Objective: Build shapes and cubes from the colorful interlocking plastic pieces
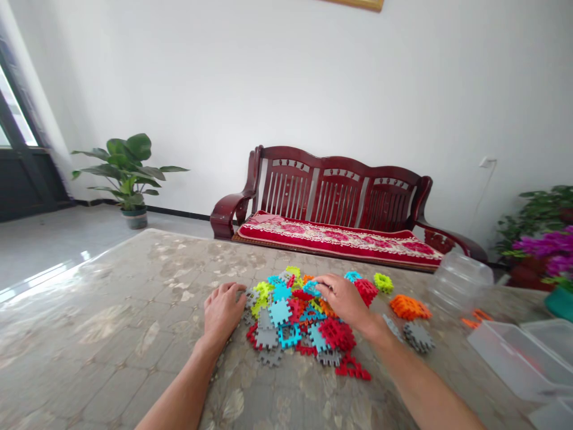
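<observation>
Bright daylight comes from the left, beside the door; it burns white glare into the floor and washes out the far-left edge of the surface; shadows are soft; the toothed pieces look vivid; wide-angle distortion stretches the lower-right clear box; the purple flowers look smeared.

Frame at one o'clock, flowers at three, boxes at four, door at nine: cropped; blue piece at five: partly hidden by right hand.
</observation>
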